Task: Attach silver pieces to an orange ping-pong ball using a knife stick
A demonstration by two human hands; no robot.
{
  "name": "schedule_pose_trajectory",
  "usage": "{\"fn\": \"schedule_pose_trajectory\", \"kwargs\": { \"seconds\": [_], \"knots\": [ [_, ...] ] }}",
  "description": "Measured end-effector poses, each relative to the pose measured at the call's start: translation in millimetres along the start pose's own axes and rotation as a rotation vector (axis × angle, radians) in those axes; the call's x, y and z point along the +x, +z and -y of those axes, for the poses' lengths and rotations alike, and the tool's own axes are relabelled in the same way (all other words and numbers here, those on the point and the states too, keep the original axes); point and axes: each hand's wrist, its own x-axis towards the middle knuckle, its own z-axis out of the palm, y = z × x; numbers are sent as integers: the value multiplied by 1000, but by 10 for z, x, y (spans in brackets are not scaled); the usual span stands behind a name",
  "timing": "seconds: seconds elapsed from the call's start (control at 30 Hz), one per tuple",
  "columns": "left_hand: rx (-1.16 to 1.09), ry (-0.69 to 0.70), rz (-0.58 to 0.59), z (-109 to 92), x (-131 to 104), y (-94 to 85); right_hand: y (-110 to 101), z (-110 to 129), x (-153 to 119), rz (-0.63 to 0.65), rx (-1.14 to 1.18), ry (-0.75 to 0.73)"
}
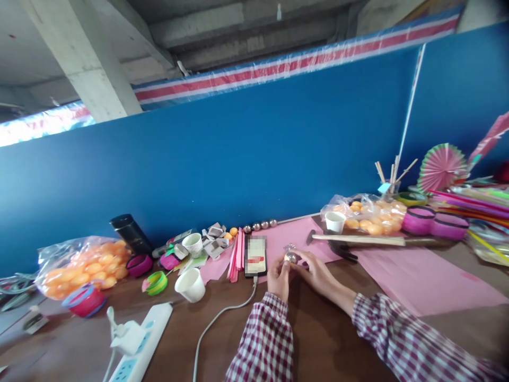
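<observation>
A shiny silver metal ball (291, 257) sits between my two hands, over the front edge of a pink paper sheet. My left hand (278, 280) pinches it from the left with thumb and fingers. From the right, my right hand (318, 273) reaches over with bent fingers that touch the ball. A small clear, crinkled piece (289, 247) shows just behind the ball; I cannot make out what it is. Left of my hands lies a phone (255, 257) with a lit screen. Behind it, several more silver balls (262, 225) stand in a row.
A hammer (358, 240) lies to the right by pink paper (433, 281). Bags of orange balls (87, 268) stand on both sides. White paper cups (190, 285), a power strip (145, 342) and a charging cable (214, 321) occupy the left. A blue partition (246, 159) rises behind.
</observation>
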Motion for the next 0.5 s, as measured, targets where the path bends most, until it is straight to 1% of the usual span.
{"fn": "schedule_pose_trajectory", "kwargs": {
  "seconds": [0.1,0.2,0.3,0.4,0.47,0.5],
  "knots": [
    [-4,6,4,13,10,-5,1,1,-3,12,1,-7],
    [4,10,34,12,23,-20,5,9,-12,33,-37,-30],
    [10,5,12,-5,35,-25,-55,14,-13,43,-133,-111],
    [-31,-28,-33,-30,36,-9,-260,1,14,53,-312,-178],
    [-61,-37,-72,-41,36,4,-477,-34,48,35,-504,-134],
    [-74,-37,-85,-43,39,9,-599,-61,67,26,-618,-70]
  ]
}}
